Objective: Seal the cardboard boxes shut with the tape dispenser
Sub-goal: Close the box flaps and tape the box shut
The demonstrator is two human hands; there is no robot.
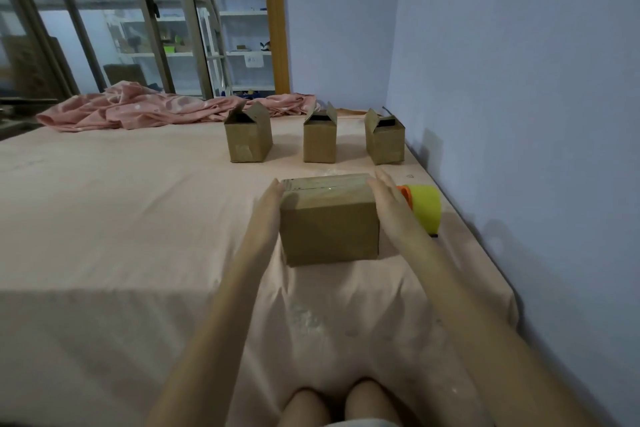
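Lilac walls (519, 45), glass doors (104, 28), white shelves (242, 14), pink-sheeted bed (104, 218).

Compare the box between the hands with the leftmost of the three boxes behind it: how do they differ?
The near box has its top flaps folded flat, with shiny tape along the seam; the far left box has its flaps standing up, open. The left hand and right hand press flat against the near box's sides; nothing touches the far left box. The near box lies wide side toward the camera; the far one looks taller than wide. Both are plain brown cardboard on the pink sheet.
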